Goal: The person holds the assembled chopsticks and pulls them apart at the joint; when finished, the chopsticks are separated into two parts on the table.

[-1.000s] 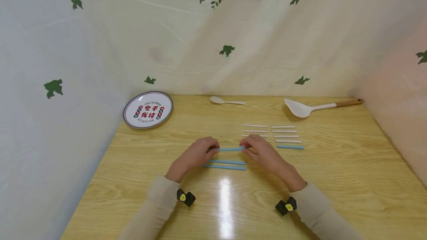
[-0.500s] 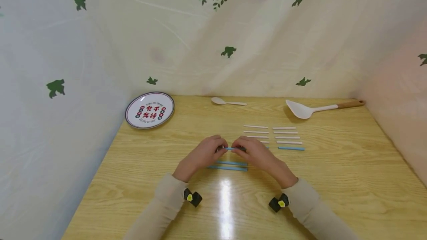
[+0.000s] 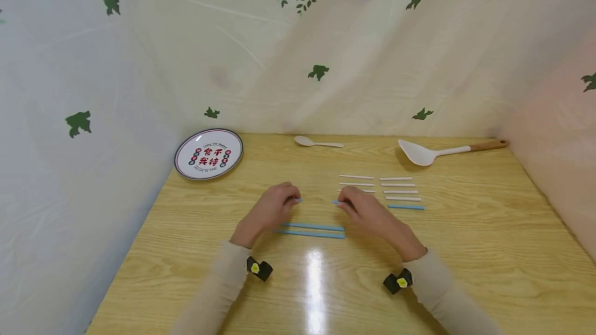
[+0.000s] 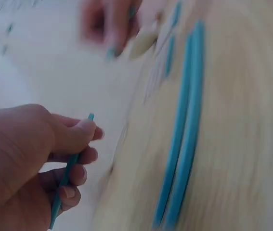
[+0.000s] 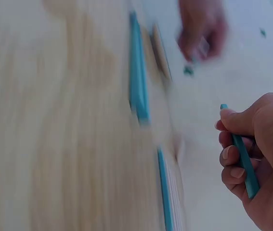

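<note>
My left hand point(image 3: 274, 206) grips one half of a blue chopstick point(image 4: 70, 175); thumb and fingers are curled round it. The other blue half point(image 5: 244, 163) is held by my right hand point(image 3: 368, 213), its end poking out past the thumb. In the head view the hands stand a short gap apart, a tip showing at each. Two long blue chopsticks point(image 3: 313, 233) lie side by side on the table just in front. Beyond and right of my right hand are rows of short white chopstick pieces point(image 3: 400, 192), with a short blue piece point(image 3: 406, 207) nearest.
A printed plate point(image 3: 208, 170) stands at the back left. Along the back edge lie a pale spoon point(image 3: 321, 143) and a white spatula point(image 3: 419, 154) with a wooden handle. Patterned cloth point(image 3: 261, 66) walls off the table's point(image 3: 489, 252) back and sides.
The hands came together on one blue chopstick, then moved apart; now each holds a separate piece of it. The two long blue chopsticks have stayed in place.
</note>
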Demonstrator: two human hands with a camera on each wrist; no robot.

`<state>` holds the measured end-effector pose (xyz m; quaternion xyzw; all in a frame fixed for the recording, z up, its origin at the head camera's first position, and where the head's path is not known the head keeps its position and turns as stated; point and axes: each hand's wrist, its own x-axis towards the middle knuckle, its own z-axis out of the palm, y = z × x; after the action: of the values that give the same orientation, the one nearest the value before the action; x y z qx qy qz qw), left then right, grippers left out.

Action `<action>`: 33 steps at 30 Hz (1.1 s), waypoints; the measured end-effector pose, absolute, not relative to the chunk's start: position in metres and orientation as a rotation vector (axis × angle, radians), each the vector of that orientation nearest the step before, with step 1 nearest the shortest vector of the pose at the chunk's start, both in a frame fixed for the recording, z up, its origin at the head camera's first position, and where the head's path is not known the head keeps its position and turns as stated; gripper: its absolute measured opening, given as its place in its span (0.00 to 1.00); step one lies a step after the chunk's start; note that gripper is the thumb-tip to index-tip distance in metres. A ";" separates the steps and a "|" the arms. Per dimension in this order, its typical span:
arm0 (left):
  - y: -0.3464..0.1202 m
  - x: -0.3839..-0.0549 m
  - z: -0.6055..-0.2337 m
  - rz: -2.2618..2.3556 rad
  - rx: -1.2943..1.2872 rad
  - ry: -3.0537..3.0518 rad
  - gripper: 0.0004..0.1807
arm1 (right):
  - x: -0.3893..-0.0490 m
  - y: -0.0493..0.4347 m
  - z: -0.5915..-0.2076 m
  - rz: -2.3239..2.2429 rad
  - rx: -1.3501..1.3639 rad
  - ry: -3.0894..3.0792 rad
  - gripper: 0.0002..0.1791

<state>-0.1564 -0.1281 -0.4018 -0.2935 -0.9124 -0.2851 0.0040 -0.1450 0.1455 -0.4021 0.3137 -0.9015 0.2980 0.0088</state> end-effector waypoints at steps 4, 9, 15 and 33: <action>-0.170 -0.164 -0.399 -0.938 -0.664 -2.880 0.05 | -0.149 0.181 -0.397 0.963 0.772 -2.866 0.04; -0.170 -0.165 -0.398 -0.984 -0.659 -2.873 0.05 | -0.148 0.194 -0.394 0.993 0.711 -2.899 0.04; -0.149 -0.161 -0.403 -1.006 -0.718 -2.884 0.06 | -0.145 0.197 -0.398 0.977 0.734 -2.815 0.04; -0.071 -0.157 -0.411 -0.958 -0.924 -2.951 0.11 | -0.132 0.245 -0.412 0.962 0.611 -2.774 0.08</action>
<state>-0.1567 -0.0711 -0.4112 -0.2851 -0.9106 -0.2955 -0.0478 -0.1323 0.2446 -0.4121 0.2033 -0.9226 0.3199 0.0711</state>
